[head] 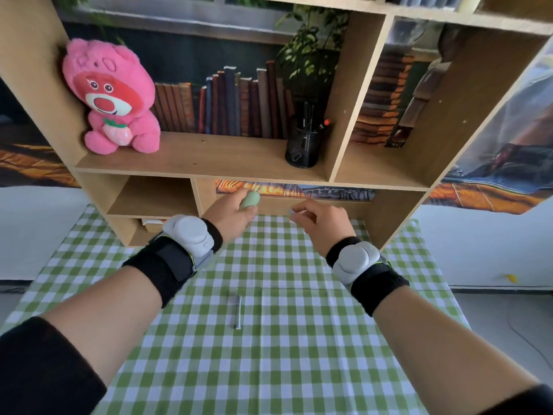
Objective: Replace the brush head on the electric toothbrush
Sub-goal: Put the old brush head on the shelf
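Note:
My left hand (pixel 232 215) is closed around the pale green toothbrush handle (pixel 250 199), whose rounded end sticks out above the fist. To its right, a short gap away, my right hand (pixel 321 224) pinches a small white piece (pixel 292 211) at its fingertips; most of it is hidden, so I cannot tell if it is a brush head. Both hands hover over the far part of the table, in front of the shelf's low compartment. A white brush head (pixel 238 311) lies alone on the green checked tablecloth (pixel 269 354), nearer to me.
A wooden shelf unit (pixel 203 157) stands at the table's far edge, close behind the hands. It carries a pink plush bear (pixel 112 97) and a black mesh pen cup (pixel 302 145). Both wrists wear grey trackers on black bands.

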`<state>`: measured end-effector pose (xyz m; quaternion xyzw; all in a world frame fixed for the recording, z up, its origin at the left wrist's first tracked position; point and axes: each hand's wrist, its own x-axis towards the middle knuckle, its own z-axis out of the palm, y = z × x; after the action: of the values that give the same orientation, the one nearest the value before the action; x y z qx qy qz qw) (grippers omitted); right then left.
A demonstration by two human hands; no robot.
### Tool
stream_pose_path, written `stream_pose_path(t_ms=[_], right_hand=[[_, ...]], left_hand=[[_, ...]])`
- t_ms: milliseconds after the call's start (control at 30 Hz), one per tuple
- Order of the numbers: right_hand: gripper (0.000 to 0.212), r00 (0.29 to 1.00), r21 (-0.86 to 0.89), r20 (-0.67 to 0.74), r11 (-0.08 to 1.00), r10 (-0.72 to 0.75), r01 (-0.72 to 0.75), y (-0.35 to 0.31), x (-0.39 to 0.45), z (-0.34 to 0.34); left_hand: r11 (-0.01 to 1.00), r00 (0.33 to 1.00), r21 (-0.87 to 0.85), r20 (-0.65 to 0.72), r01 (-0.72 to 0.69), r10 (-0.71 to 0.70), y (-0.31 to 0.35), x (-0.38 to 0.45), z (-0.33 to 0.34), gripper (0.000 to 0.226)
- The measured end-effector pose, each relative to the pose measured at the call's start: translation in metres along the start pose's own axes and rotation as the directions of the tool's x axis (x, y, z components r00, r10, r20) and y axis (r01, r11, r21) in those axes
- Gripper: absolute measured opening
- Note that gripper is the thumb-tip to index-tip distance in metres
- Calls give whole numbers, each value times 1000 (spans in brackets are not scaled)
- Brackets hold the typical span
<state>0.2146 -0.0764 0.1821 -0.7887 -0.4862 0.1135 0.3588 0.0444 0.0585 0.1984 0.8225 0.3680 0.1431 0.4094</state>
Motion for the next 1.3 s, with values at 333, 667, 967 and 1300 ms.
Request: stream_pose_path(t_ms=[333,667,967,1300], right_hand=[[12,926,69,-277,966,258,-248,36,24,-63],[26,864,59,-283,906,417,-418,73,114,-84],[21,894,-84,-235,909,381,-409,91,160,-78],[24,903,-157,-252,906,349,-394,93,151,-80]], left_hand=[[944,992,-312,-31,108,-124,75,44,27,29],[861,963,-474,-86,187,-256,96,88,33,20],[863,951,-456,-101,217,-292,86,107,35,26],[834,944,-490,-62,253,-323,78,104,36,43]])
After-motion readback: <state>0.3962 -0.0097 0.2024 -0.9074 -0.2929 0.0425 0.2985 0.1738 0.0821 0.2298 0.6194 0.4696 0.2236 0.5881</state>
